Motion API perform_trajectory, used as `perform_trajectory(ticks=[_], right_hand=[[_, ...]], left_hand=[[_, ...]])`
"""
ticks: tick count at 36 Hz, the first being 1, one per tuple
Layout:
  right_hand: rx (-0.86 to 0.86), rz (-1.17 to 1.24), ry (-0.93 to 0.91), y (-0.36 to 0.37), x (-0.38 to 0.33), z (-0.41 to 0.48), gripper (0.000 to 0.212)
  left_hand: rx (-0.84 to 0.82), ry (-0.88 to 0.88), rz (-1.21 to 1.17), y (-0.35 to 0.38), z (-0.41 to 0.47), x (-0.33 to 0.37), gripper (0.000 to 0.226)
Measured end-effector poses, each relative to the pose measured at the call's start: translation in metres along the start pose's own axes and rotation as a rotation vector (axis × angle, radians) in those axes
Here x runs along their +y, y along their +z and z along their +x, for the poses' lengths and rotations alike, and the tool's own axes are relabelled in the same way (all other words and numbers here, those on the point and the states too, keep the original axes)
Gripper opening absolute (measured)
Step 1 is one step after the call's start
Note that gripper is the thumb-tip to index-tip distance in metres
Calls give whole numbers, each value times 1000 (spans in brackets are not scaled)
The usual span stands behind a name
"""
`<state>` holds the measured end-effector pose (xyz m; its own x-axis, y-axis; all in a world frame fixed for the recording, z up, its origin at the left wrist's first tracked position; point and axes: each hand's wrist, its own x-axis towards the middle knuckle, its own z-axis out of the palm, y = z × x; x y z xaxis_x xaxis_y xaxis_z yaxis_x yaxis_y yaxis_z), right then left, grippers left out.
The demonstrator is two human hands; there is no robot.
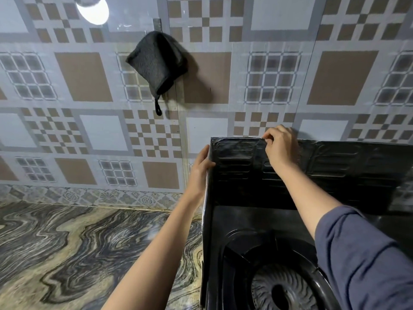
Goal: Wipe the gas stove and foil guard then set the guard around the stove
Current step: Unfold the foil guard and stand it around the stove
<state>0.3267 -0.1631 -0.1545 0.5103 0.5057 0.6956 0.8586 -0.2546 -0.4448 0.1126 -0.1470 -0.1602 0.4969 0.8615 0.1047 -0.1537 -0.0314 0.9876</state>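
Note:
The black gas stove (252,218) sits at the lower right, its round burner (279,289) near the bottom edge. The dark embossed foil guard (335,166) stands upright around the stove, along the back wall and down its left side. My left hand (201,173) grips the left side panel near the back corner, thumb inside the guard. My right hand (279,146) pinches the top edge of the back panel. My right forearm and blue sleeve hide part of the stove's right side.
A dark grey cloth (157,63) hangs on the patterned tiled wall (89,130) above and left of the stove. A marbled stone countertop (67,253) spreads to the left of the stove. A bright light reflection (93,10) shows at the top left.

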Motion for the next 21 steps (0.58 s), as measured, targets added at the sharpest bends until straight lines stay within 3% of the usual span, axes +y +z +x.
perform_trajectory(ticks=[21], right_hand=[[-31, -28, 39, -4, -8, -2, 18]], left_hand=[[-37, 87, 66, -9, -6, 1, 45]])
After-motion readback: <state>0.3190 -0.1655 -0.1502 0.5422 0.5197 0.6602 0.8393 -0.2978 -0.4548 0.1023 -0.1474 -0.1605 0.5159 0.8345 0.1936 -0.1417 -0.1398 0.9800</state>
